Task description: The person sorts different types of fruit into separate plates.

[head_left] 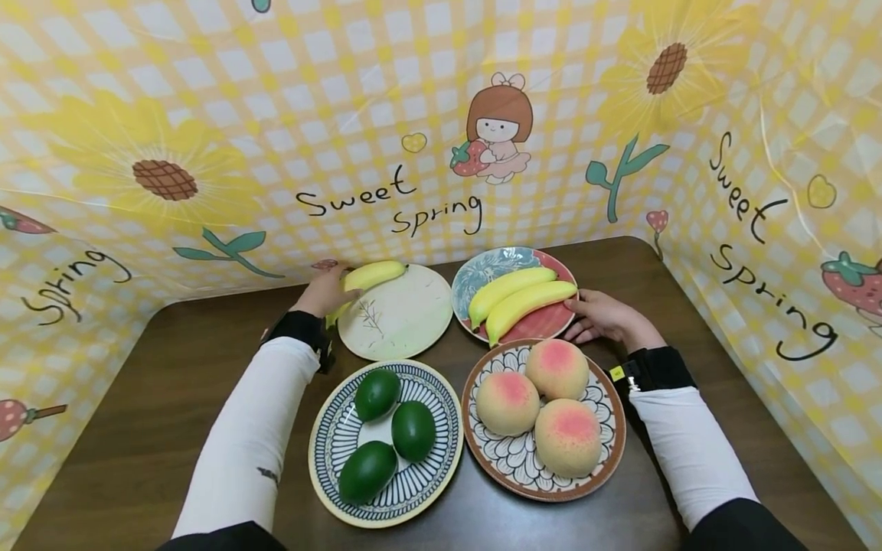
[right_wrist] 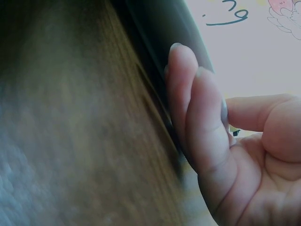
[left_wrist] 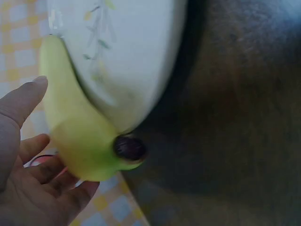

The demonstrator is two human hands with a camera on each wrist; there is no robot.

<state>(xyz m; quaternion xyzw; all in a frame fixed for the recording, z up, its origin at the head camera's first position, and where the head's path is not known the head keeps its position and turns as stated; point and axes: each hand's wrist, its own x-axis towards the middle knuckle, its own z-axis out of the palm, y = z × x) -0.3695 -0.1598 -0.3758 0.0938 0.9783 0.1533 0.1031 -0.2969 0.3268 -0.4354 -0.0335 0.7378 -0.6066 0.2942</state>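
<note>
At the back left, my left hand [head_left: 324,292] holds a yellow banana [head_left: 375,274] lying over the left edge of a cream plate [head_left: 413,321]. In the left wrist view, the thumb is at one side of the banana [left_wrist: 70,113] and the fingers curl under its dark-tipped end. On the back right, my right hand [head_left: 609,317] pinches the rim of a blue and red plate [head_left: 482,272]. Two bananas [head_left: 530,308] lie side by side on that plate. The right wrist view shows the thumb above the rim and fingers [right_wrist: 207,122] against the plate's shaded underside.
Nearer the front, a blue-patterned plate [head_left: 320,451] carries three dark green avocado-like fruits [head_left: 413,430]. Beside it, a brown-rimmed plate [head_left: 613,451] bears three peaches [head_left: 568,438]. The plates stand close together on a brown table [head_left: 172,383]. A yellow checked cloth [head_left: 331,92] rises behind and at both sides.
</note>
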